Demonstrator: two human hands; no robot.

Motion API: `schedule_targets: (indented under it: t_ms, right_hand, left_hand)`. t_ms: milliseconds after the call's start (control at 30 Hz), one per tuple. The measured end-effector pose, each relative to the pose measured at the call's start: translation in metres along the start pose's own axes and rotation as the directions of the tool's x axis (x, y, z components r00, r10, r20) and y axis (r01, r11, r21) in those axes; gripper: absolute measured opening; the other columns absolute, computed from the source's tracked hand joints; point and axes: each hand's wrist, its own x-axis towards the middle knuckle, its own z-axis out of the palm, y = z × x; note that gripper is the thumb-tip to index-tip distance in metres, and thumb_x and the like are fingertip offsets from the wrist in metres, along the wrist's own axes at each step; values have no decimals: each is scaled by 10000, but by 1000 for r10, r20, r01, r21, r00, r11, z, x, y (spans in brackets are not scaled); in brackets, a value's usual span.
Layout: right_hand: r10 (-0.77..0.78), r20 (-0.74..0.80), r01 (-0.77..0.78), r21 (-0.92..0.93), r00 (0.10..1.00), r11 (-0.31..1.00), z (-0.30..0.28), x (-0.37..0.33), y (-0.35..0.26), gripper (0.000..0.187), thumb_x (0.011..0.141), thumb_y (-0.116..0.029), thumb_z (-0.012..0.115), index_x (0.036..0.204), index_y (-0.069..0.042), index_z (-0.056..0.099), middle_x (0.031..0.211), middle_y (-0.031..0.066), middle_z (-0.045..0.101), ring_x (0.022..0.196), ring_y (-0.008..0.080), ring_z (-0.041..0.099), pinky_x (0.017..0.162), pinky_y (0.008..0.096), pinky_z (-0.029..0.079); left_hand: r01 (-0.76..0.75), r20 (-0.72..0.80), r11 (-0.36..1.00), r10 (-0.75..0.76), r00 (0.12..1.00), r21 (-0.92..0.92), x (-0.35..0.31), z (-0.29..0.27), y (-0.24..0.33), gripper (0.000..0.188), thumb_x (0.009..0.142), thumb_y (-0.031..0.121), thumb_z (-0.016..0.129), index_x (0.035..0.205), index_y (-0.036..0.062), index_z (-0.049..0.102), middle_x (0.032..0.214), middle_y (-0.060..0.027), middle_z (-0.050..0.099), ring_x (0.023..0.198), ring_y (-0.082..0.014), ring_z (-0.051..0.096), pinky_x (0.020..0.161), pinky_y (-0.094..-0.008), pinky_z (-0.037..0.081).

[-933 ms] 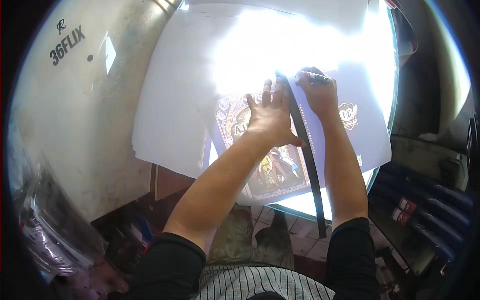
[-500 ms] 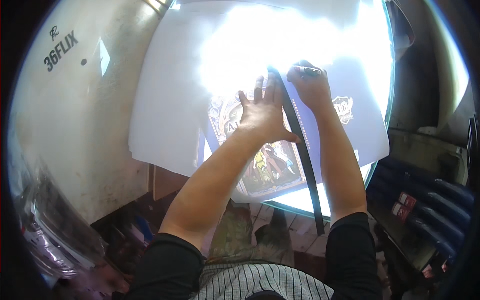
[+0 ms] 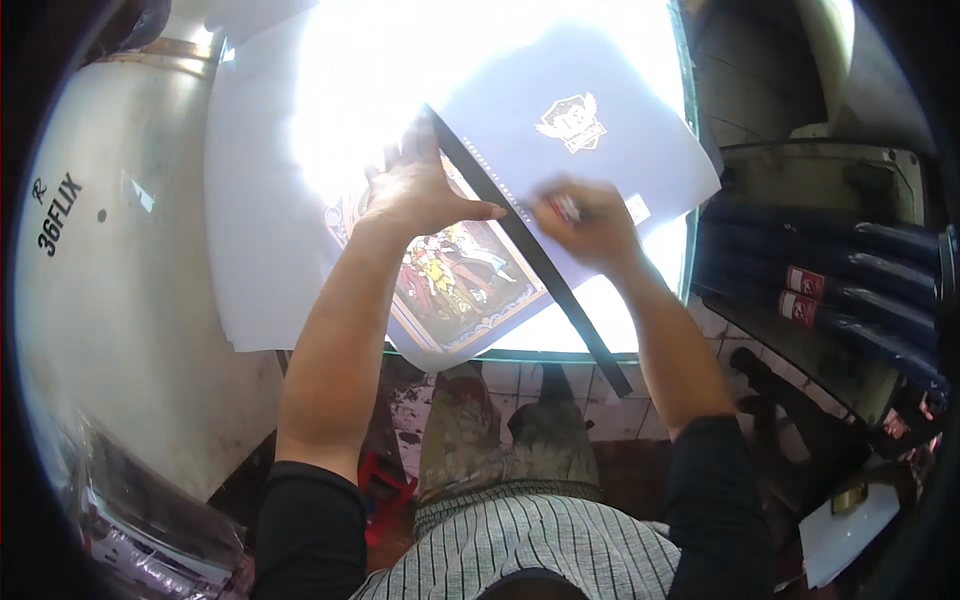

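Observation:
A large blue printed sheet (image 3: 500,95), with a framed picture of several figures and a pale winged emblem, lies askew on a brightly lit glass-topped table (image 3: 612,310). Across it, slanting down to the right, runs a long black straightedge (image 3: 545,270) whose near end juts past the table edge. My left hand (image 3: 412,195) presses flat beside it, fingers spread, thumb on the strip; glare washes out the fingertips. Just right of the strip, my right hand (image 3: 592,228) is closed round a slim red-and-silver tool (image 3: 566,208). Motion blur hides its tip and exact kind.
A plain white sheet (image 3: 265,200) spreads under the print on the left. Beside it stands a pale board (image 3: 130,270) with dark lettering. Several plastic-wrapped dark blue rolls (image 3: 870,270) lie at the right. Clear plastic wrapping (image 3: 150,520) sits at the lower left.
My right hand has come down along the straightedge, toward me, with the tool. My left hand stays spread on the sheet and strip. The whole view has shifted to the right.

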Motion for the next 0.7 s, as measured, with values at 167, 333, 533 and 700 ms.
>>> schedule_targets:
  t_ms: [167,333,533,700]
  right_hand:
    - [319,117,-318,-29,940,948,-81,-185,-42,126,879,-125,745,980,-61,707,765,85,707,677,144,684,587,290,541]
    - [565,-276,-550,134,778,824,-31,-245,-23,394,843,-206,801,1170,-68,629,1097,163,705,952,223,706,703,345,591]
    - [133,-179,-202,-454,975,868,14,-159,-25,777,645,-68,872,1322,-129,496,1423,137,535,1397,317,439,1163,591,233]
    - [150,-521,-355,-319,840,879,45,-160,-2,635,756,168,584,1343,-46,472,1404,196,501,1324,400,471,1035,458,485]
  left_hand:
    - [-1,-35,997,3,999,73,-4,-7,-4,1478,607,646,867,1579,-5,-37,1657,-214,113,1534,-394,92,1212,-602,94]
    - [-86,-45,996,86,995,-12,-3,-6,1,1438,621,725,813,1584,-13,40,1656,-237,63,1543,-382,49,1221,-581,144]
    - [78,-33,997,-78,996,-7,26,-30,-64,1280,637,810,737,1509,-39,340,1561,-251,348,1467,-385,302,1186,-573,239]
    - [-3,27,991,-1,1000,137,47,-26,-81,1264,649,874,655,1468,-53,394,1512,-231,411,1429,-377,370,1106,-569,358]
